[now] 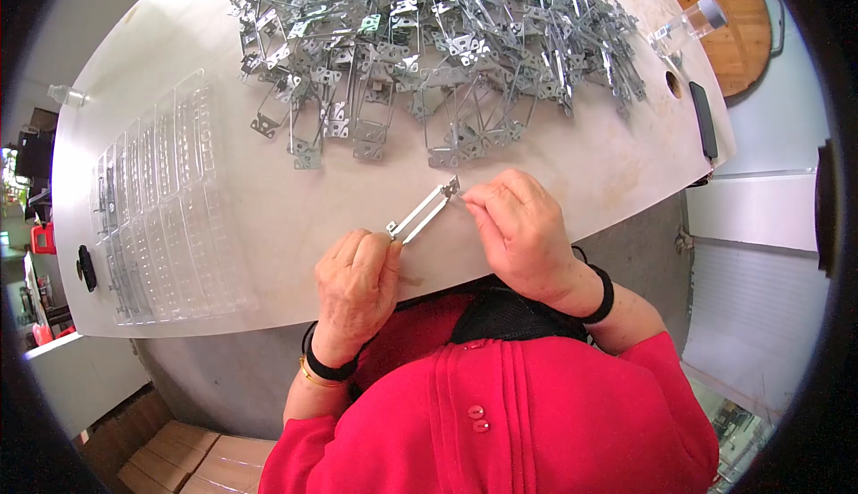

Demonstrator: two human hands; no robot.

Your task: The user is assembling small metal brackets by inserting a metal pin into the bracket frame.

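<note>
My left hand (359,272) is closed on the near end of a thin metal bracket (424,214), pinching it between thumb and forefinger. Two long parallel bars form the bracket, with a small plate at the far end; it slants up to the right just above the table. Close beside that far plate, my right hand (514,224) is closed in a pinch. Whatever sits between its fingertips is too small to make out. Beyond both hands, a large heap of similar metal brackets (366,128) covers the far middle of the table.
On the left of the white table (268,262) lies a clear plastic compartment tray (192,253), with metal pieces in its left compartments. A clear bottle (693,25) and a dark flat object (703,119) are at the right edge, near a round hole (673,84). A wooden stool (737,20) stands beyond.
</note>
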